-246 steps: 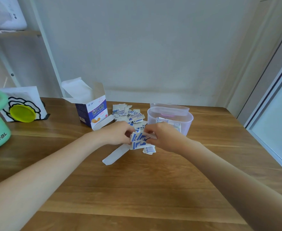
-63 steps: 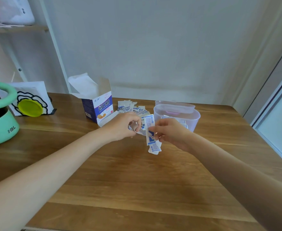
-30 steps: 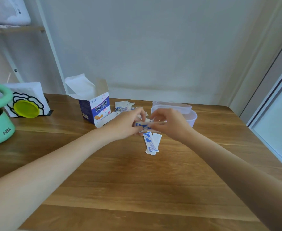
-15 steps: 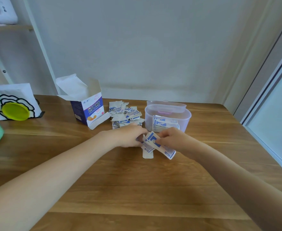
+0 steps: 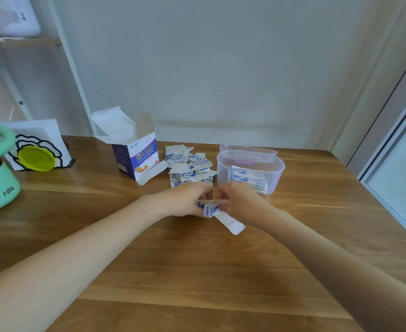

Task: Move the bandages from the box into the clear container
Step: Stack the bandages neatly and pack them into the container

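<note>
Small stack of bandages (image 5: 209, 208) pinched between left hand (image 5: 185, 200) and right hand (image 5: 238, 200), low over the table (image 5: 197, 271); 1 loose heap (image 5: 188, 166) sits between 1 open box (image 5: 137, 159) and 1 clear container (image 5: 250, 171), which holds a few bandages. 1 white strip (image 5: 230, 224) lies under the right hand. Versus half a second ago, the held wrappers are squared up edge-on rather than fanned.

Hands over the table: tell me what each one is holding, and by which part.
Both hold one small bunch of bandages. The left hand grips its left end, the right hand pinches its right end; the exact finger contact is hidden.
</note>
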Action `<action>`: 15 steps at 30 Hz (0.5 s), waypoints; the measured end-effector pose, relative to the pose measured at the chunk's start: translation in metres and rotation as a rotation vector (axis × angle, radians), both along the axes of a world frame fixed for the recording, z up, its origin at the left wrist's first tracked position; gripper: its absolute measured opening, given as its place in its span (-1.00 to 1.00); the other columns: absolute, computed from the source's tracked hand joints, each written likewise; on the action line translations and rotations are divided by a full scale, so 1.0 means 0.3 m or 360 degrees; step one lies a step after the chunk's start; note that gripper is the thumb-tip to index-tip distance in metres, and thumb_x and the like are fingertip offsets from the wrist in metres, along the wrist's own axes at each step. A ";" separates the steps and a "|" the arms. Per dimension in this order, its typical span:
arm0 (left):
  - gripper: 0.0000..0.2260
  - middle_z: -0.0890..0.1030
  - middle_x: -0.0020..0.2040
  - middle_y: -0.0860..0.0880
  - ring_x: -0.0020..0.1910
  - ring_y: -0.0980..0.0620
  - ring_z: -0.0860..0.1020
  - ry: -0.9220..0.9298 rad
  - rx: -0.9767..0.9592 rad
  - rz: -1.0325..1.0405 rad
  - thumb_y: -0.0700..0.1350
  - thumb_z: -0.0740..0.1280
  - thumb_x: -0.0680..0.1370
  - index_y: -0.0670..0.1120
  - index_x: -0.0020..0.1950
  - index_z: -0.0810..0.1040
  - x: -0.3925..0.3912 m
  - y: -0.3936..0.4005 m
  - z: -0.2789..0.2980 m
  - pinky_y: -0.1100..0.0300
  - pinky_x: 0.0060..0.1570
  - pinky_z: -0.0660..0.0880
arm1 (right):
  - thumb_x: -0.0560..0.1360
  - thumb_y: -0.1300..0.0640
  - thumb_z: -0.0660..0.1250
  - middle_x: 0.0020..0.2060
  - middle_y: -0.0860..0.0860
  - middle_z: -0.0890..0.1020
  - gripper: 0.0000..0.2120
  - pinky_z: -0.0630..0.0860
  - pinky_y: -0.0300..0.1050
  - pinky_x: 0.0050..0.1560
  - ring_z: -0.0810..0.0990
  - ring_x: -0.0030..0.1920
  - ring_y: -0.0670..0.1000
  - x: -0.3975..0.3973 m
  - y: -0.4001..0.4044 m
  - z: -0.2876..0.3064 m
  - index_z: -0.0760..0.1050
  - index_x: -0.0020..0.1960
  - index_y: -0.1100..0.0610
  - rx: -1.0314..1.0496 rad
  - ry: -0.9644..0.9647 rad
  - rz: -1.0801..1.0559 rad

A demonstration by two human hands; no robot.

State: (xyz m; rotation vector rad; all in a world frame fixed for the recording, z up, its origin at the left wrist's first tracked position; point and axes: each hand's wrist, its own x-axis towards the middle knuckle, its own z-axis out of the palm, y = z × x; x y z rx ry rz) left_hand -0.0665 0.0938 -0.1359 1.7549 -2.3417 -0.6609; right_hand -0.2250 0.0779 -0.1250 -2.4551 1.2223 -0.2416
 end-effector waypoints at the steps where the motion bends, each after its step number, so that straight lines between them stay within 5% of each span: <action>1: -0.77 0.51 -0.02 0.07 -0.07 0.09 0.46 -0.0039 -0.0016 0.0013 -0.04 0.39 0.48 0.00 0.05 0.40 0.000 -0.001 0.000 0.26 -0.18 0.39 | 0.49 0.30 0.23 -0.19 -0.03 0.48 -0.87 0.32 -0.29 -0.33 0.45 -0.14 0.00 -0.017 -0.007 0.005 0.42 -0.09 0.08 -0.0059 0.0029 -0.0014; 6: -0.65 0.49 -0.12 0.08 -0.21 0.17 0.44 0.0027 0.0077 -0.0083 -0.01 0.34 0.51 0.05 0.28 0.40 -0.029 -0.016 0.016 0.33 -0.22 0.37 | 0.53 0.22 0.23 0.07 0.07 0.56 -0.78 0.46 -0.13 0.01 0.51 0.05 0.08 -0.103 -0.046 0.001 0.43 0.17 0.16 0.0010 0.0130 -0.0155; 9: -0.62 0.47 -0.12 0.09 -0.23 0.17 0.42 -0.0060 0.0053 -0.0077 -0.02 0.36 0.50 -0.02 0.30 0.45 -0.056 -0.030 0.019 0.35 -0.29 0.32 | 0.56 0.16 0.22 0.09 0.10 0.57 -0.83 0.47 -0.17 -0.03 0.50 -0.01 0.02 -0.114 -0.049 -0.023 0.47 0.10 0.21 0.0132 0.0108 -0.0197; 15: -0.77 0.39 0.01 0.03 -0.02 0.04 0.44 -0.0207 0.0054 -0.0068 -0.08 0.35 0.51 -0.10 0.14 0.54 -0.086 -0.029 0.026 0.25 -0.09 0.38 | 0.61 0.16 0.11 0.11 0.13 0.54 -0.77 0.44 -0.17 -0.01 0.50 0.03 0.06 -0.100 -0.042 -0.013 0.44 0.16 0.26 0.0220 0.0052 -0.0323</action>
